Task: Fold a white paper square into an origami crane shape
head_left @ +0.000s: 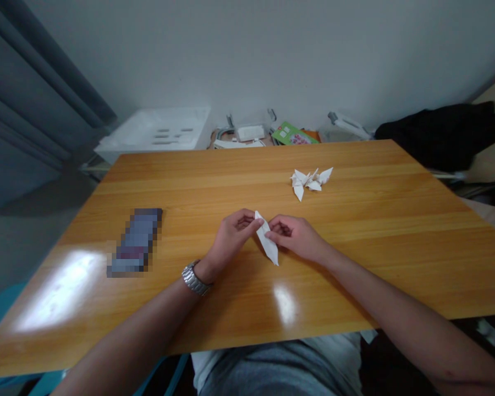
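Between my two hands is a folded piece of white paper, long and narrow with pointed ends, tilted just above the wooden table. My left hand pinches its upper left edge, thumb on the near face and fingers behind. From the other side my right hand grips the right edge, its thumb tip against the paper. Both hands are closed on the same sheet. Farther back on the table lie several folded white paper figures with pointed wings, bunched together and touching.
A pixelated, phone-like slab lies on the left of the wooden table. Behind the far edge are a white tray, a green booklet and cables. Dark cloth is heaped at the back right.
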Available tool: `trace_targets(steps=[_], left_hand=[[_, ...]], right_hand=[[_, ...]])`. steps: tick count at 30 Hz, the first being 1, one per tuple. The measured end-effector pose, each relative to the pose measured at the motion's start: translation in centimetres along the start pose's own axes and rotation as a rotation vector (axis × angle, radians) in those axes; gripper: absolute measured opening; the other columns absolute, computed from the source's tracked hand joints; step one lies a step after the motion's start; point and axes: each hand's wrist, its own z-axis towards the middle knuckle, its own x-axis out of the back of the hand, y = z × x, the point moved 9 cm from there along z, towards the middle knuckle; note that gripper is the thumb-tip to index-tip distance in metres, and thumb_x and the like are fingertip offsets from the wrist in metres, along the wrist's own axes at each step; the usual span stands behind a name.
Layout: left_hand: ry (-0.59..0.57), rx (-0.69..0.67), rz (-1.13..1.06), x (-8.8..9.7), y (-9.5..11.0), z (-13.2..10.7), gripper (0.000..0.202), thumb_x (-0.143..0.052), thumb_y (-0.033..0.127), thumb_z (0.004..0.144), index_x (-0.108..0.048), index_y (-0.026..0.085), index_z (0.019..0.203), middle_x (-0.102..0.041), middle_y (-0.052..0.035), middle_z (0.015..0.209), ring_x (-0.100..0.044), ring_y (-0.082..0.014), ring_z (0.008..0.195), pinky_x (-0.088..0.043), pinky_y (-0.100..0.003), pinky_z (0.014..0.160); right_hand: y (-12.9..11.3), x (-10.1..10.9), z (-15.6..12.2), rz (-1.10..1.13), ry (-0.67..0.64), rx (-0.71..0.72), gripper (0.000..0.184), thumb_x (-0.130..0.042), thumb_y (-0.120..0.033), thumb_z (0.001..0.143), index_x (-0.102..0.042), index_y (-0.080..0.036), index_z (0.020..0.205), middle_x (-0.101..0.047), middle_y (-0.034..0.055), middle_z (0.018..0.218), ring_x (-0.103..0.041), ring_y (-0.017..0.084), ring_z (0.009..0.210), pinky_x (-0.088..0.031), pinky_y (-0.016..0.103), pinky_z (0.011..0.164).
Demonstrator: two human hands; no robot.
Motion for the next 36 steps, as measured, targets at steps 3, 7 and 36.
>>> trace_targets(steps=[3,7,36], left_hand=[[-0.003,0.026,-0.047,-0.1,0.0,-0.1,0.028,-0.076,0.043,0.087,-0.071,0.016,0.094,-0.074,-0.0055,0.093,-0.069,-0.0170,0.085,-0.054,-0.028,0.080],[-0.003,0.046,-0.080,-0.2,0.0,-0.3,0.028,-0.077,0.043,0.087,-0.072,0.015,0.093,-0.074,-0.0057,0.093,-0.067,-0.0165,0.085,-0.053,-0.027,0.080],[0.050,-0.003,0.026,-0.1,0.4,-0.6,0.027,-0.075,0.042,0.088,-0.075,0.015,0.091,-0.077,-0.0068,0.093,-0.070,-0.0179,0.086,-0.053,-0.027,0.079]], right_hand=[[-0.1,-0.2,-0.1,0.003,-0.008,-0.011,0.023,-0.073,-0.042,0.088,-0.067,-0.020,0.091,-0.072,0.0014,0.083,-0.065,0.016,0.073,-0.052,0.029,0.070],[-0.2,-0.3,-0.2,0.003,-0.021,-0.017,0.025,-0.073,-0.043,0.088,-0.066,-0.020,0.090,-0.070,0.0008,0.080,-0.064,0.016,0.071,-0.051,0.028,0.069],[-1.1,0.2,-0.5,-0.137,0.056,0.026,0.029,-0.061,-0.045,0.097,-0.066,-0.018,0.086,-0.064,-0.0002,0.076,-0.054,0.014,0.068,-0.041,0.025,0.063]])
